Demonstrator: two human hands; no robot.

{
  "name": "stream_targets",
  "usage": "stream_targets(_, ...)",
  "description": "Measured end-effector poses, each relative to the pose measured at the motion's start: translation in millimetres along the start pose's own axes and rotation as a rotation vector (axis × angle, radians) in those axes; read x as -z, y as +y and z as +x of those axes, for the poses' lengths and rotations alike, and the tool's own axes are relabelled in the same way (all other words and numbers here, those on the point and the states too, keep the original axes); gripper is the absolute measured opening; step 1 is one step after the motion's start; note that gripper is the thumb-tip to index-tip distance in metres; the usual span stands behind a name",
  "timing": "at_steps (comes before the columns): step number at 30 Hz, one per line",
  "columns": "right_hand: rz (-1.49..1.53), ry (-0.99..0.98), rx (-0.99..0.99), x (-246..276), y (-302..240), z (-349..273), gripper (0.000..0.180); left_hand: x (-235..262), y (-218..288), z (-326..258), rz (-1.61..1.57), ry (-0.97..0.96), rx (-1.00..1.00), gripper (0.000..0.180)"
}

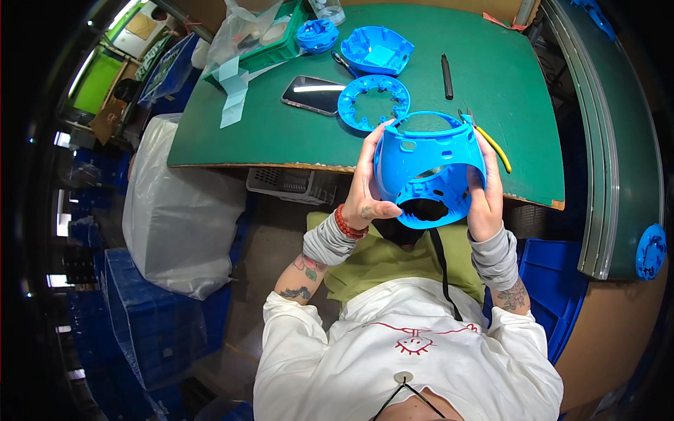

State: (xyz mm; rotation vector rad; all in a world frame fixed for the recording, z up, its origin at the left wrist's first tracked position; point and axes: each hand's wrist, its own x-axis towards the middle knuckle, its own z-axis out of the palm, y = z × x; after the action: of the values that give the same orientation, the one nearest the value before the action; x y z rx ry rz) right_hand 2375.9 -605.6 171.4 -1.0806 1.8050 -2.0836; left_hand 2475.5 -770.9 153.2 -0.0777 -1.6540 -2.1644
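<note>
Head view: holding blue shell (425,158) betw. L hand (366,184) and R hand (486,194), across near edge of green table (505,84) as seen from above. Gripping w/ L hand on shell's L wall — only partly curled, fingers running up along it, thumb stretched in along lower side. Gripping w/ R hand on opp. wall, likewise partly curled, thumb by rim of large side opening. Can't tell exact finger contact behind shell.

See blue ring (347,105) flat on table just beyond shell, slightly L; phone (310,97) next to it, w/ bright strip across screen. Farther back, see blue tub-like part (377,52) and small round blue part (317,36), approx. side by side, near green crate (258,60). To R, see black rod (447,77) lying lengthwise, plus yellow-handled pliers (496,149), tips near shell — can't tell if touching. Far R, note flat blue part (651,252) on green side bench (635,154).
</note>
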Motion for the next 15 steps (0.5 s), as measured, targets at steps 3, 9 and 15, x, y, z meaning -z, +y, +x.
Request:
stream_targets(3, 0.023, 0.001, 0.002, -4, 3, 2, 0.055, 5, -3, 0, -0.018, -0.003, 0.018, 0.126)
stream_targets(9, -0.126, -0.056, -0.013, -1, 11, 11, 0.054, 6, 7, 0, 0.045, 0.040, 0.131, 0.108)
stream_targets(15, -0.137, -0.038, -0.189, 44, -1, -3, 0.068, 99, 16, 1, -0.263, 0.612, -0.048, 0.041)
